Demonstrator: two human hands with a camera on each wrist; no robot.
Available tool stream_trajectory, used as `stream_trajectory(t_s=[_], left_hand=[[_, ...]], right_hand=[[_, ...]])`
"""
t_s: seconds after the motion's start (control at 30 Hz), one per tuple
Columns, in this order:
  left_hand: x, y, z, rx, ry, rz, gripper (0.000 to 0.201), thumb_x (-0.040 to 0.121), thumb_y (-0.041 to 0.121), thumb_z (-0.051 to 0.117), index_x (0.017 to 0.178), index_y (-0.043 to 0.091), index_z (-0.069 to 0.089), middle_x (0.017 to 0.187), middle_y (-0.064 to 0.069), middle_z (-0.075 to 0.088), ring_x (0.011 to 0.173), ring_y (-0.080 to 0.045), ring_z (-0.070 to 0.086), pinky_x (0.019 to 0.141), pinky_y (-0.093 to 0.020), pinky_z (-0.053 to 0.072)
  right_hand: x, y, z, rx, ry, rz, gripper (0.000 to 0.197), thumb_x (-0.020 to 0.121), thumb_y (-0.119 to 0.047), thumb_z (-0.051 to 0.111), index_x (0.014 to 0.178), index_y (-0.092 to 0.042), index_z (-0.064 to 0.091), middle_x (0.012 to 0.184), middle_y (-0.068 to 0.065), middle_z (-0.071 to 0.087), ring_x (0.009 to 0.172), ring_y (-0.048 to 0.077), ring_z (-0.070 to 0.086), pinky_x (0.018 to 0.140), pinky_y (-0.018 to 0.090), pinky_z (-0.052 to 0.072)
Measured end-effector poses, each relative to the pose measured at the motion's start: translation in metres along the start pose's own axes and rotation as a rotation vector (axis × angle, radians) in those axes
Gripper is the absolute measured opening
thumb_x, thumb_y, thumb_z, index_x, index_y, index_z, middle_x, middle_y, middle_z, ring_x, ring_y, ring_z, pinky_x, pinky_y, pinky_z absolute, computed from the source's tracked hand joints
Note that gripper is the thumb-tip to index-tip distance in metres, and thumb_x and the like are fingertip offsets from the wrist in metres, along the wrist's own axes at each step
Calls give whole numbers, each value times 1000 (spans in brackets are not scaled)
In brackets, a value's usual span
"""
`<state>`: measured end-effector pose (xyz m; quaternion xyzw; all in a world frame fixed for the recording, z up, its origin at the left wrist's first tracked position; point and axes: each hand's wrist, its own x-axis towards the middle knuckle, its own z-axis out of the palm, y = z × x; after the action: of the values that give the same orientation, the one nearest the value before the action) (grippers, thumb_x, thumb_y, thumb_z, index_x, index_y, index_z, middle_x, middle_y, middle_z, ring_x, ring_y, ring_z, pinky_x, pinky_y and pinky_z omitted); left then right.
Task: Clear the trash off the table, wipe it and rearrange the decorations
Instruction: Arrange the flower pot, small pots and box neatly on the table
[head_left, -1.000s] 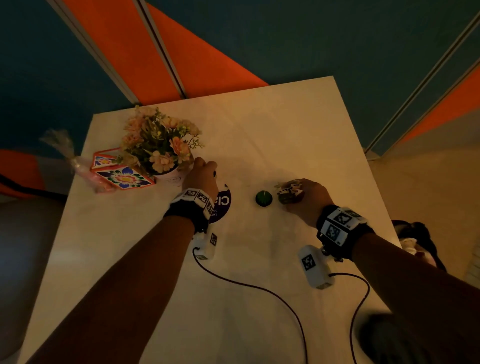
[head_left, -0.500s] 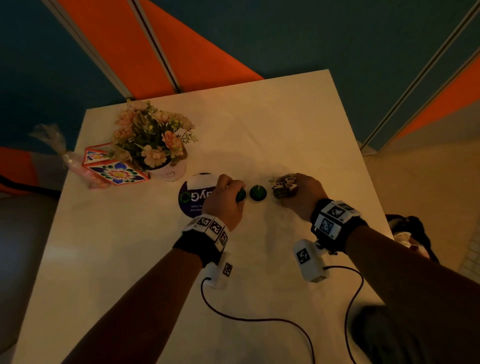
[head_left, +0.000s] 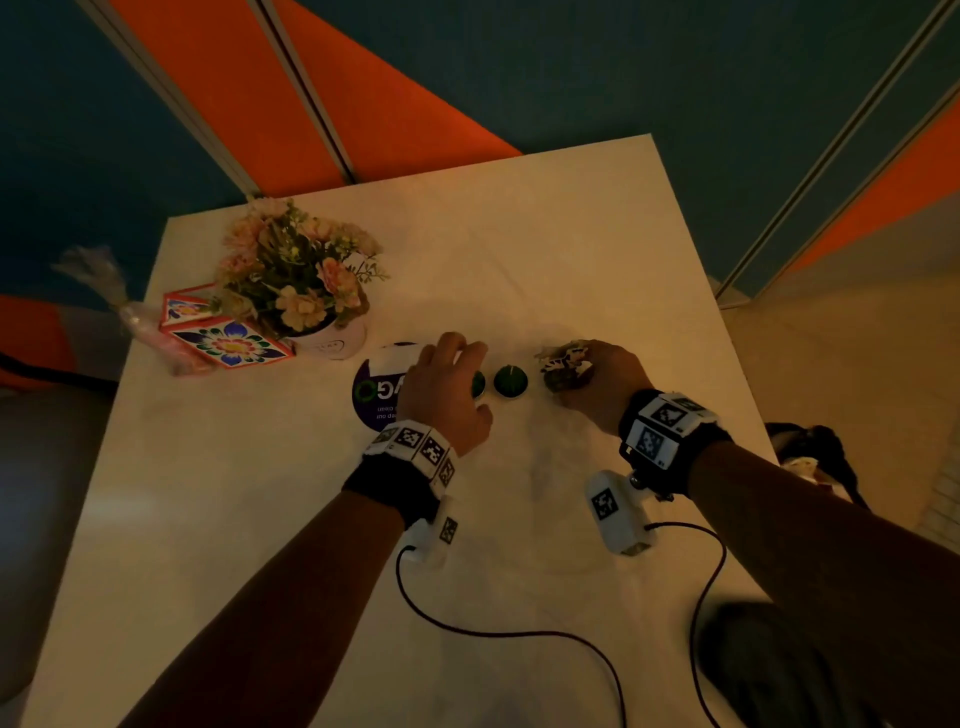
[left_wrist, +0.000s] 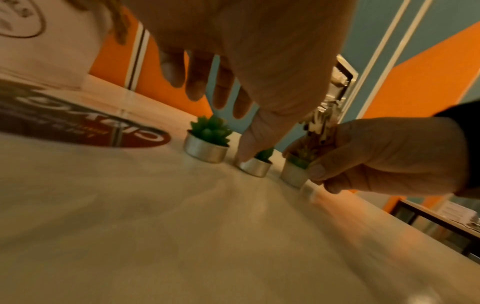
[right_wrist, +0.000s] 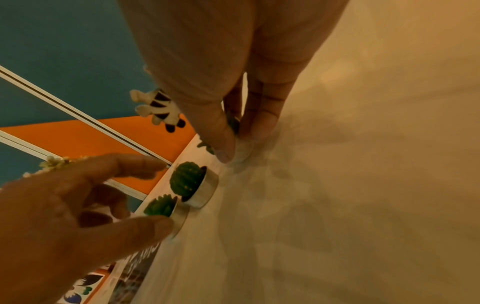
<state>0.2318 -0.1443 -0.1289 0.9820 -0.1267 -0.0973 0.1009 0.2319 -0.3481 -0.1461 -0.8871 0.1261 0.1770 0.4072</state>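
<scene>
Three small green succulent candles in metal cups stand in a row on the white table (head_left: 519, 249). My left hand (head_left: 467, 366) hovers over the left candle (left_wrist: 205, 144) with fingers loosely spread, and its thumb tip lies by the cup (right_wrist: 179, 218). The middle candle (head_left: 510, 381) stands free between my hands. My right hand (head_left: 574, 375) pinches the right candle (left_wrist: 293, 171) at its cup, low on the table. A striped zebra figurine (right_wrist: 159, 109) sticks out of that same hand.
A white pot of pink flowers (head_left: 332, 340) and patterned tile boxes (head_left: 226, 343) sit at the back left, with a plastic-wrapped bundle (head_left: 127, 312) at the left edge. A round purple sticker (head_left: 371, 397) lies beside my left hand. Wrist cables (head_left: 493, 631) trail across the front.
My left hand came right from the flower pot with a candle and set it beside the middle one, and its fingers have loosened. The right hand stayed put.
</scene>
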Motion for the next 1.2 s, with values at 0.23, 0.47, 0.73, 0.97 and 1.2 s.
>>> stream_trajectory(t_s=[0.23, 0.47, 0.73, 0.97, 1.2], left_hand=[[10, 27, -6, 180, -9, 113, 37, 84, 29, 58, 121, 23, 54, 122, 4, 57, 117, -26, 39, 90, -39, 34], [13, 34, 0, 146, -14, 96, 29, 84, 26, 59, 113, 23, 57, 113, 3, 61, 115, -26, 40, 88, -38, 33], [-5, 18, -21, -75, 103, -4, 50, 81, 37, 64, 125, 18, 53, 120, -2, 58, 115, -25, 47, 94, -38, 40], [-54, -88, -49, -362, 166, -552, 23, 83, 28, 69, 101, 15, 64, 91, 0, 68, 86, -16, 62, 79, -25, 45], [-23, -148, -52, -542, 227, -642, 56, 83, 30, 71, 131, 13, 48, 128, -5, 60, 115, -24, 56, 90, -28, 39]], right_hand=[[-2, -2, -1, 19, 0, -12, 50, 75, -19, 76, 122, -13, 61, 123, 9, 62, 113, 28, 59, 94, 33, 48], [-3, -3, -1, 22, -8, -19, 46, 77, -17, 73, 122, -15, 62, 124, 7, 62, 114, 25, 57, 95, 29, 46], [-14, -1, -10, 49, 10, -26, 66, 70, -11, 81, 128, -21, 53, 112, 4, 57, 81, 20, 56, 80, 29, 48], [-72, -38, -30, 119, 331, -342, 34, 77, -15, 75, 105, -18, 56, 93, 4, 56, 69, 22, 53, 59, 29, 43], [-42, -143, 47, 228, -137, -303, 26, 87, -14, 65, 112, -16, 60, 108, -3, 60, 89, 16, 59, 79, 29, 49]])
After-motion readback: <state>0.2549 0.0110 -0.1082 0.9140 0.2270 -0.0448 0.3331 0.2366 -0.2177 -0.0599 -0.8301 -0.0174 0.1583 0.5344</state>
